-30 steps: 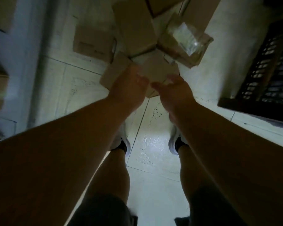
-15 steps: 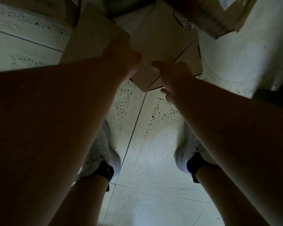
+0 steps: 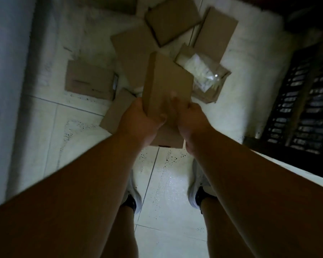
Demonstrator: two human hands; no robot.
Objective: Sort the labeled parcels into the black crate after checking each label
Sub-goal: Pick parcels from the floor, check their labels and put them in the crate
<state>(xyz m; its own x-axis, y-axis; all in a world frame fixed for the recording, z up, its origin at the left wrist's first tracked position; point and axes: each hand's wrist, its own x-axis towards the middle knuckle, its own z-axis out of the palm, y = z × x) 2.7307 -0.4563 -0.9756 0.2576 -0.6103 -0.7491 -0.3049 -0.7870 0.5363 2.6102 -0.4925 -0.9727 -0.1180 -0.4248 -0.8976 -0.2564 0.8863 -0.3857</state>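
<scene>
The flat cardboard parcel [image 3: 166, 86] is held up off the tiled floor [image 3: 86, 131], its long axis running away from the person. The left hand [image 3: 140, 121] grips its near left edge, the right hand [image 3: 190, 118] its near right edge. The black crate [image 3: 304, 101] lies to the parcel's right, nearer the right hand. No label shows on the upturned face.

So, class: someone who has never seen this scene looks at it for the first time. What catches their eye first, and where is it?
First, the brown cardboard parcel at the centre, raised off the floor and gripped at its near end by the left hand and the right hand. Next, the shiny clear-wrapped packet just right of it, among flat parcels scattered on the pale tiled floor. Last, the black crate at the right edge.
</scene>
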